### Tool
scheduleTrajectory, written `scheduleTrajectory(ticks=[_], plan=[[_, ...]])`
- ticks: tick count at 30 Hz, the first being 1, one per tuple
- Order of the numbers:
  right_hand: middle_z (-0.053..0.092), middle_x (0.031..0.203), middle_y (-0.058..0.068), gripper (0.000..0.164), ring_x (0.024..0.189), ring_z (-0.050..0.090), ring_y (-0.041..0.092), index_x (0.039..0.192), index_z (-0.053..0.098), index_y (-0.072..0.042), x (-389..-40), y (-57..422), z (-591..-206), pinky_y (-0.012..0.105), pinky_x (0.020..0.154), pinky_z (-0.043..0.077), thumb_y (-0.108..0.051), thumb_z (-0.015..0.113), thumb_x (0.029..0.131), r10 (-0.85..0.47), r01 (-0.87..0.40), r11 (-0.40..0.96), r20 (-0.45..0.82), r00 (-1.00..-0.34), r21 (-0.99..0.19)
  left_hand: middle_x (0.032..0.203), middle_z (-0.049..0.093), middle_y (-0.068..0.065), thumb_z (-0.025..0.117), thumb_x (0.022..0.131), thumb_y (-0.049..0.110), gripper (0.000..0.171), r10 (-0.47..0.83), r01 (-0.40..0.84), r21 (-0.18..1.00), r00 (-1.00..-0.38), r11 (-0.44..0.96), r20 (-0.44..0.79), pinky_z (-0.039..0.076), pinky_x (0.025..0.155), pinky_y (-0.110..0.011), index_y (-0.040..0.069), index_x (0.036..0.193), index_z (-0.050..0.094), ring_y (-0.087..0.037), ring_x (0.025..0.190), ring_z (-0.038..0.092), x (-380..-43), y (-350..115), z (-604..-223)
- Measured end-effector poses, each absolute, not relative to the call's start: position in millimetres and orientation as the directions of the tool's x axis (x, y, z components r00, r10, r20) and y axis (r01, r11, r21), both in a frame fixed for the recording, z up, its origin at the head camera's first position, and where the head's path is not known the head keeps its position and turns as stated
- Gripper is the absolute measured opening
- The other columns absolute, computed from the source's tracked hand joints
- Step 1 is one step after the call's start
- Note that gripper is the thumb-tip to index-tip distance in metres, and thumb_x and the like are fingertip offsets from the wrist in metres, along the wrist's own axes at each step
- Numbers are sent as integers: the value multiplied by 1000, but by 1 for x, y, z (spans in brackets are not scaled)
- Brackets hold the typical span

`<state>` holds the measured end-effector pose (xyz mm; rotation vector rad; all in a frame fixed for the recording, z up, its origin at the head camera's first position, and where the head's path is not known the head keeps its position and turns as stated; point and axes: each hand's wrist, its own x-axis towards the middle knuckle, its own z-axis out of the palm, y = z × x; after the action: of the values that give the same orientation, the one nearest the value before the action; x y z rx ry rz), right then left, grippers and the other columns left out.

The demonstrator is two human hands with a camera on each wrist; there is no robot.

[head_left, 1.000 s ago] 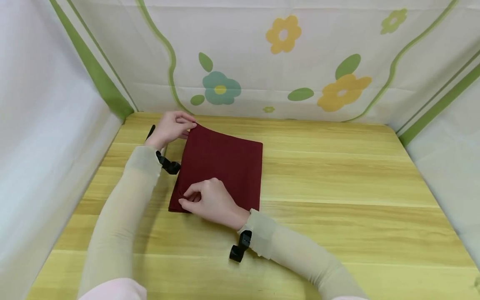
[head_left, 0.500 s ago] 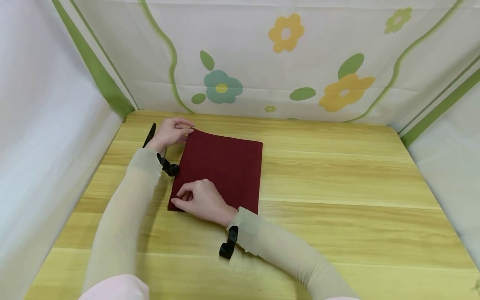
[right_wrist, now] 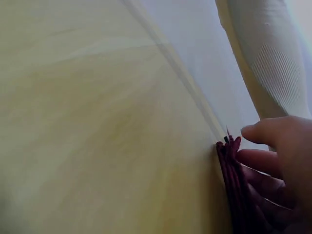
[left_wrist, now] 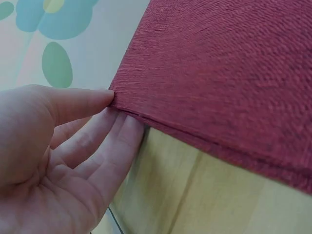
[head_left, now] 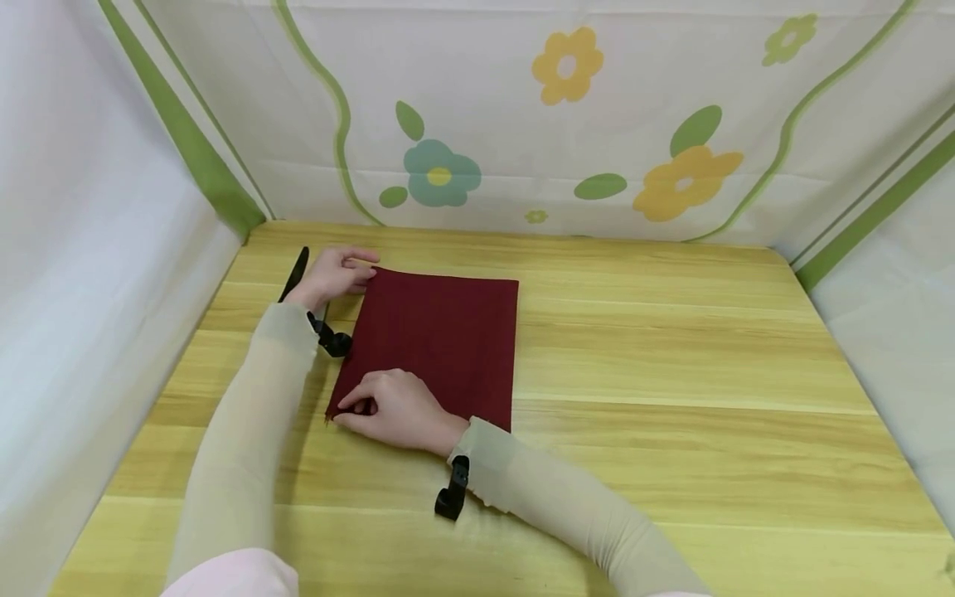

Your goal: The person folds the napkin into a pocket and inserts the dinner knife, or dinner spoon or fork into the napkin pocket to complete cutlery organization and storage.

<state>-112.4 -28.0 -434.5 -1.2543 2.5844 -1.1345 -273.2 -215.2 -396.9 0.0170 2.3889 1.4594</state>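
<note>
A folded maroon cloth (head_left: pixel 440 332) lies as a near rectangle on the wooden table. My left hand (head_left: pixel 336 274) is at its far left corner. In the left wrist view, the thumb (left_wrist: pixel 87 103) lies over that corner with fingers underneath, pinching the cloth (left_wrist: pixel 209 87). My right hand (head_left: pixel 403 410) rests over the near left corner, fingers loosely bent. The right wrist view shows stacked cloth layers (right_wrist: pixel 231 180) end-on with loose threads at the tip. There the thumb and index finger of the right hand (right_wrist: pixel 287 165) stand apart, fingertips right at the edge.
The wood-grain table (head_left: pixel 671 373) extends to the right of the cloth. White fabric walls with printed flowers (head_left: pixel 567 66) stand behind and at both sides. Each wrist wears a black camera mount (head_left: pixel 453 489).
The far left corner has come down towards the table and nearer, the left hand with it. My right hand has slid left to the near corner, and the cloth lies flatter.
</note>
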Motion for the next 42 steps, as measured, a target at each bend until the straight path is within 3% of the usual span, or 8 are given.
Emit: scheduleTrajectory(ticks=[6,15,18,21,25,28,35,42], plan=[[62,92,-12,22,72,49,-6,117,79,-20,-113,-27,-434,10,64,41,-25,73,97,-754,-682,426,184,-631,-594,135,60,-19,58,106,16,38,156,-160,862,-952,481,-264,54,94,-40,3,142,56,-33,114,64,-273,-215,-398],[65,99,-10,32,82,54,-6,124,76,-16,-123,-8,-421,11,75,44,-34,71,98,-804,-699,374,161,-572,-610,130,61,-24,63,103,18,47,140,-149,829,-955,538,-262,58,85,-41,2,145,50,-34,104,67,-263,-217,-399],[68,101,-9,29,82,56,-4,120,78,-16,-138,15,-414,15,74,46,-34,71,98,-748,-660,393,194,-634,-640,131,60,-26,62,104,19,48,135,-151,804,-952,576,-276,58,85,-43,1,146,48,-35,102,68,-253,-216,-398],[71,103,-6,26,83,58,1,117,79,-14,-160,45,-409,21,74,49,-30,74,96,-633,-587,443,227,-740,-678,129,61,-26,62,104,19,47,125,-164,782,-947,601,-295,58,85,-43,0,145,50,-34,101,68,-244,-215,-396],[72,107,-1,24,87,61,12,114,79,-11,-191,87,-405,30,76,50,-26,76,95,-411,-412,512,206,-888,-754,121,64,-24,61,104,17,41,120,-163,757,-945,633,-303,59,79,-39,-1,141,55,-29,92,70,-240,-217,-397],[72,105,3,26,87,63,19,115,78,-8,-209,115,-405,35,73,51,-25,76,95,-238,-247,537,137,-962,-806,119,65,-23,61,104,16,39,119,-153,745,-947,649,-298,60,77,-37,-1,139,57,-27,88,71,-240,-218,-398],[72,98,9,32,84,69,23,123,73,-4,-235,152,-421,34,67,53,-21,74,96,-36,-29,583,10,-999,-812,121,64,-23,62,104,14,38,114,-165,763,-948,624,-298,60,79,-38,0,139,58,-31,95,70,-240,-210,-402],[74,91,11,16,73,68,20,106,78,-5,-241,181,-426,31,64,53,-12,76,92,6,9,643,-6,-1000,-766,112,67,-21,63,102,9,32,153,-136,781,-947,610,-284,60,75,-36,-1,133,60,-30,91,70,-240,-179,-404]])
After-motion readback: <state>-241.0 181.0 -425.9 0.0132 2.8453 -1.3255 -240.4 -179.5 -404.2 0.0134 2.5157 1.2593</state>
